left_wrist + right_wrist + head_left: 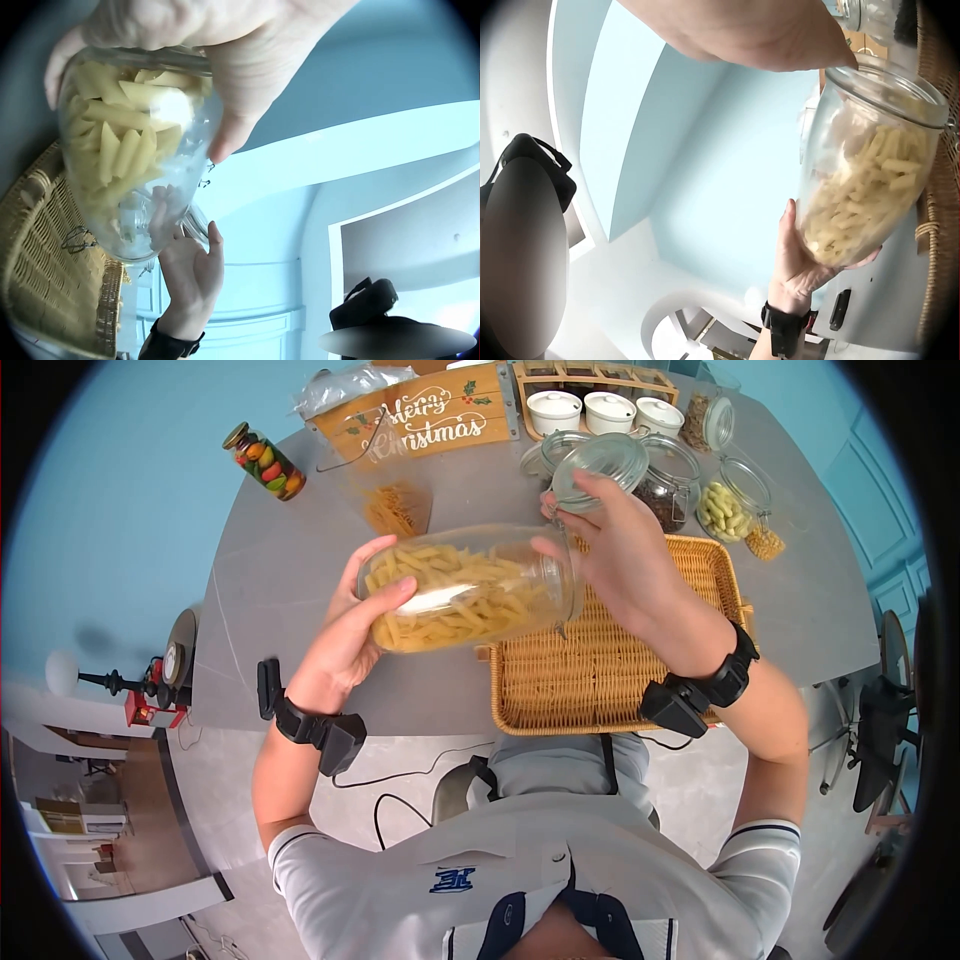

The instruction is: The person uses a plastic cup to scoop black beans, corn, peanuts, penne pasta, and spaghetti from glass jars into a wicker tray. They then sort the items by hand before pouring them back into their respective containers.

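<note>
A large glass jar of penne (460,600) lies nearly on its side in the air, its mouth pointing right, above the table and the basket's left part. The left hand (360,615) grips its base end, thumb across the near side. At the mouth end, the right hand (625,550) holds the hinged glass lid (600,465), which stands swung back from the mouth. In the left wrist view the left hand (217,45) wraps the jar (127,150). The right wrist view shows the right hand (757,30) at the rim of the jar (862,187), its fingers mostly hidden.
Below the jar's mouth lies a wicker basket (580,680). Behind are a clear container of pasta (395,510), a jar of colourful contents (265,463), a wooden crate (420,415), white lidded pots (555,410), a jar of dark contents (665,485) and a jar of pale green pieces (723,510).
</note>
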Demonstrator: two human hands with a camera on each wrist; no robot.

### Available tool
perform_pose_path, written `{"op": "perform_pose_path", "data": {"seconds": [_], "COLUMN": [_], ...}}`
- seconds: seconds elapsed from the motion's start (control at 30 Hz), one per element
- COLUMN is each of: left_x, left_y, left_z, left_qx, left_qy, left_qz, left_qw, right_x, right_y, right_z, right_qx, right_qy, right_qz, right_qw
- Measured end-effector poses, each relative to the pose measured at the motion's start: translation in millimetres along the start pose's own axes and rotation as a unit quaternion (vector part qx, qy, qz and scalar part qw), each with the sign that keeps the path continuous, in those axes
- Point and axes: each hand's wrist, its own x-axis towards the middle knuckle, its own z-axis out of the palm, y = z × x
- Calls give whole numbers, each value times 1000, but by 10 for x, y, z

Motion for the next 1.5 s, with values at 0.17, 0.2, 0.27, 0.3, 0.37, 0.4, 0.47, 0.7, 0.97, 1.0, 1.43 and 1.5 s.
{"op": "perform_pose_path", "data": {"seconds": [0.17,0.2,0.27,0.3,0.37,0.4,0.47,0.7,0.97,1.0,1.43,1.5], "left_x": [34,34,42,51,67,76,87,177,212,219,85,90], "left_y": [22,42,45,41,35,30,26,70,106,105,273,279], "left_z": [80,111,139,146,159,166,190,286,350,349,531,540], "left_qx": [20,23,25,25,32,37,51,104,163,164,249,266], "left_qy": [-1,1,4,5,4,3,2,-4,-1,1,36,43], "left_qz": [4,0,-1,1,7,10,16,39,47,51,32,26], "left_qw": [1000,1000,1000,1000,999,999,999,994,985,985,967,963], "right_x": [-10,-10,-14,-12,-17,-13,4,-57,-60,-55,0,6], "right_y": [-4,-5,0,3,16,23,32,48,109,116,229,245], "right_z": [-123,-136,-155,-165,-196,-232,-302,-359,-454,-462,-547,-560], "right_qx": [13,14,15,19,26,28,30,54,87,91,126,130], "right_qy": [-2,1,7,10,16,7,-12,20,33,32,23,25], "right_qz": [-2,-2,-2,-2,-1,0,4,-27,-33,-33,-23,-20], "right_qw": [1000,1000,1000,1000,1000,1000,999,998,995,995,991,991]}}
